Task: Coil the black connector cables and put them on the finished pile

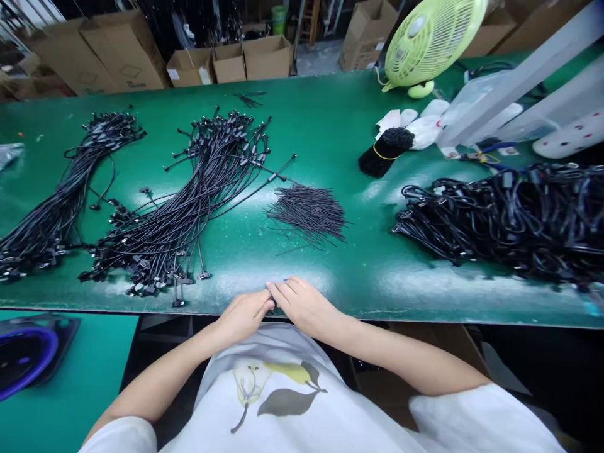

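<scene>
At the near edge of the green table, my left hand [247, 313] and my right hand [302, 306] meet with their fingers pressed together. A small dark bit shows between them, but the fingers hide most of it and I cannot make out what it is. Just beyond my hands lies a loose pile of thin black twist ties [309, 214]. To the left of that, a spread bundle of black cables [189, 195] with connectors at both ends stretches across the table. A thick heap of coiled black cables [509, 214] lies on the right.
Another cable bundle [70, 195] lies at the far left. A black bunch held by a yellow band [384, 151] rests beside white rolls. A green fan [431, 44] and slanted grey posts stand at the back right. Cardboard boxes [267, 58] sit behind the table [325, 126].
</scene>
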Demonstrator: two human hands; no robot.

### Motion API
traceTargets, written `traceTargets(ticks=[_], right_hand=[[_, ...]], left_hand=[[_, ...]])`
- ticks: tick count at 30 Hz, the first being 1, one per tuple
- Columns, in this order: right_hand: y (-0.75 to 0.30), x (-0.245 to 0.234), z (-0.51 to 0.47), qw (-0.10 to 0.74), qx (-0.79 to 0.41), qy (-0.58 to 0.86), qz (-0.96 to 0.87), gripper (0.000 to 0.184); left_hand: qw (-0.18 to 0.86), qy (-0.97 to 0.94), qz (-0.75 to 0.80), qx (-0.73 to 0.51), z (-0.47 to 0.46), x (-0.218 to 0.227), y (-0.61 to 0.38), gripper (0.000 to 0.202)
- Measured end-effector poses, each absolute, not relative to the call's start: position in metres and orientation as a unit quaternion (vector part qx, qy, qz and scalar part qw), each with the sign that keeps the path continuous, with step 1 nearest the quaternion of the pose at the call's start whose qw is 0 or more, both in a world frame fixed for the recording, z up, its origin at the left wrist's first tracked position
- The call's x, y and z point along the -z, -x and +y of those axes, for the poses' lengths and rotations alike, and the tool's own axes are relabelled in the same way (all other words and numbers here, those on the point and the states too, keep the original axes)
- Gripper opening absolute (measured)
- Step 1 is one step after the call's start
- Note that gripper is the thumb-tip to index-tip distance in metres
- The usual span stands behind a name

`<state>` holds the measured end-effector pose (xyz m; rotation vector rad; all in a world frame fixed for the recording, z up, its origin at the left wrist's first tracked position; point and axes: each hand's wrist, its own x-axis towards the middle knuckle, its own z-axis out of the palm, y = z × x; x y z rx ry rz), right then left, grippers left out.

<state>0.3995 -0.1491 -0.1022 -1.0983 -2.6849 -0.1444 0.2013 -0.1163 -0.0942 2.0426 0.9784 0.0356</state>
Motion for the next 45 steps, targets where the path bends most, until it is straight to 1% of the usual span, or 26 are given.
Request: traceTargets(ticks=[3,7,9,12,14,15,16,17,18,20,23,26,30,32,33,35,37,38,39,40,41,43,45], right_hand=[[-0.403,0.104,-0.144,0.122,0.035,0.370,-0.920,0.028],[-0.403,0.105,-0.138,0.132,0.032,0.331,-0.934,0.025],[-0.400,0.104,-0.136,0.118,0.026,0.326,-0.938,0.025],[-0.406,0.101,-0.127,0.109,-0.046,0.317,-0.941,0.025],[-0.424,0.100,-0.108,0.144,-0.110,0.309,-0.934,0.028],[-0.438,0.101,-0.095,0.174,-0.121,0.334,-0.918,0.029],[-0.454,0.103,-0.080,0.204,-0.116,0.379,-0.895,0.029],[-0.471,0.107,-0.064,0.230,-0.086,0.453,-0.857,0.030],[-0.488,0.112,-0.049,0.238,-0.049,0.522,-0.817,0.030],[-0.516,0.123,-0.022,0.217,-0.001,0.592,-0.776,0.027],[-0.535,0.137,-0.005,0.196,0.016,0.605,-0.771,0.023],[-0.535,0.140,-0.009,0.213,0.037,0.630,-0.746,0.026],[-0.521,0.129,-0.028,0.245,0.050,0.669,-0.700,0.030],[-0.502,0.119,-0.041,0.284,0.011,0.668,-0.688,0.027],[-0.489,0.114,-0.049,0.307,-0.030,0.655,-0.690,0.024],[-0.456,0.107,-0.066,0.338,-0.150,0.600,-0.710,0.020],[-0.423,0.101,-0.084,0.340,-0.268,0.536,-0.724,0.018],[-0.408,0.099,-0.092,0.337,-0.303,0.516,-0.727,0.017],[-0.395,0.097,-0.099,0.337,-0.313,0.504,-0.731,0.018],[-0.386,0.095,-0.104,0.338,-0.295,0.501,-0.741,0.018],[-0.379,0.092,-0.108,0.334,-0.251,0.500,-0.758,0.020],[-0.373,0.087,-0.110,0.302,-0.117,0.486,-0.811,0.024],[-0.374,0.082,-0.106,0.257,0.020,0.423,-0.869,0.028]], left_hand=[[0.444,-0.803,0.397,-0.013,-0.117,0.091,-0.202,0.032],[0.572,-0.705,0.417,-0.046,-0.114,0.088,-0.198,0.045],[0.608,-0.671,0.418,-0.072,-0.114,0.091,-0.197,0.046],[0.630,-0.643,0.423,-0.105,-0.116,0.097,-0.198,0.041],[0.652,-0.605,0.437,-0.134,-0.118,0.100,-0.198,0.040],[0.665,-0.576,0.448,-0.161,-0.118,0.101,-0.197,0.041],[0.682,-0.536,0.457,-0.196,-0.118,0.101,-0.197,0.041],[0.699,-0.492,0.464,-0.234,-0.117,0.102,-0.196,0.041],[0.713,-0.449,0.465,-0.270,-0.116,0.102,-0.196,0.041],[0.735,-0.389,0.455,-0.319,-0.112,0.101,-0.197,0.043],[0.753,-0.342,0.432,-0.360,-0.108,0.098,-0.201,0.044],[0.760,-0.295,0.415,-0.403,-0.106,0.094,-0.206,0.041],[0.760,-0.282,0.408,-0.420,-0.104,0.091,-0.212,0.038],[0.761,-0.282,0.402,-0.425,-0.103,0.090,-0.216,0.038],[0.762,-0.281,0.397,-0.428,-0.103,0.090,-0.219,0.040],[0.765,-0.280,0.387,-0.432,-0.102,0.090,-0.225,0.044],[0.763,-0.288,0.383,-0.434,-0.101,0.090,-0.229,0.046],[0.754,-0.300,0.386,-0.437,-0.100,0.091,-0.230,0.045],[0.739,-0.321,0.394,-0.443,-0.100,0.092,-0.230,0.044],[0.717,-0.348,0.405,-0.449,-0.100,0.092,-0.230,0.042],[0.691,-0.377,0.421,-0.451,-0.100,0.093,-0.228,0.041],[0.639,-0.433,0.456,-0.444,-0.101,0.093,-0.224,0.040],[0.595,-0.476,0.485,-0.429,-0.099,0.091,-0.217,0.040]])
